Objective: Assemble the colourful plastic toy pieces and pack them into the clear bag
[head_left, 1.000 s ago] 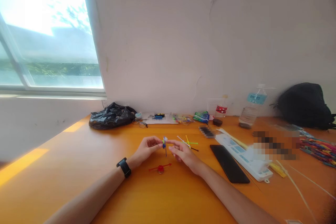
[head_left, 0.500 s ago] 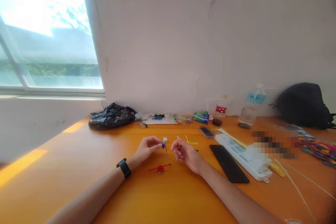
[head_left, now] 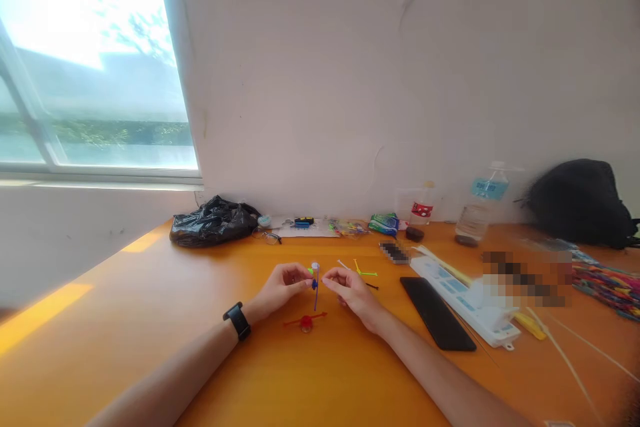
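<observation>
My left hand [head_left: 284, 289] pinches a small blue plastic piece [head_left: 315, 284] with a thin blue rod standing nearly upright, above the table. Just right of it, my right hand [head_left: 356, 295] has thumb and forefinger closed together; whether anything is between them I cannot make out. Nearer to me lies a red arrow-shaped stick [head_left: 317, 315] on a small round base [head_left: 306, 325]. Behind the blue piece is a small whitish disc [head_left: 315, 266]. Beyond my right hand lie thin yellow sticks [head_left: 358, 267] and a dark stick [head_left: 372, 286], partly hidden.
On the right are a black flat slab [head_left: 436, 313], a white power strip [head_left: 465, 297] and a blurred phone [head_left: 395, 252]. A black plastic bag [head_left: 215, 221], glasses [head_left: 271, 238], a water bottle [head_left: 481, 203] and a cola bottle [head_left: 419, 213] stand along the wall.
My right hand has turned inward and brought its fingertips closer to the blue piece. In my left hand, the blue piece has turned, so its rod now stands more upright.
</observation>
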A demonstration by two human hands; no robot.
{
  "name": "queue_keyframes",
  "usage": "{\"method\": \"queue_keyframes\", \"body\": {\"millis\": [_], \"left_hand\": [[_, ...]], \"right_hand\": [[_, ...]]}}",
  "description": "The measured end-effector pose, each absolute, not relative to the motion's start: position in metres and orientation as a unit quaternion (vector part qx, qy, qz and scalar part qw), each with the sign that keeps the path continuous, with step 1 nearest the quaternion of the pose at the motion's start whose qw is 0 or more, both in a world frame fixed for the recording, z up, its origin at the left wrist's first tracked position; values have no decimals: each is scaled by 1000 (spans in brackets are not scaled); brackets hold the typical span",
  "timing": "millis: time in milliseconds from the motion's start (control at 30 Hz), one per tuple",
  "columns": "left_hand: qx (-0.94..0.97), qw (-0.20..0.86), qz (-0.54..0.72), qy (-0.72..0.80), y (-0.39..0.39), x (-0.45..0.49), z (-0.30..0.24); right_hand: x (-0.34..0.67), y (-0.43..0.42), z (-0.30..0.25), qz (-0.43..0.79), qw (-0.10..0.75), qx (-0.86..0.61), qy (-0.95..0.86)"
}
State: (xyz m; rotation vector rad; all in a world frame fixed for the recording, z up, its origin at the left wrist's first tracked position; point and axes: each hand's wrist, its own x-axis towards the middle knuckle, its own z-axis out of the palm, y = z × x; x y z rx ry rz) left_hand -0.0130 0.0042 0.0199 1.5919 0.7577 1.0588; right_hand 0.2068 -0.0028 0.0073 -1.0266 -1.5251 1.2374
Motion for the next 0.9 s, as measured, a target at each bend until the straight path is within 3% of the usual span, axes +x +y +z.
{"method": "queue_keyframes", "body": {"millis": [900], "left_hand": [[725, 463, 409, 304, 9, -14, 7]], "right_hand": [[206, 2, -13, 372, 417, -400, -727]]}}
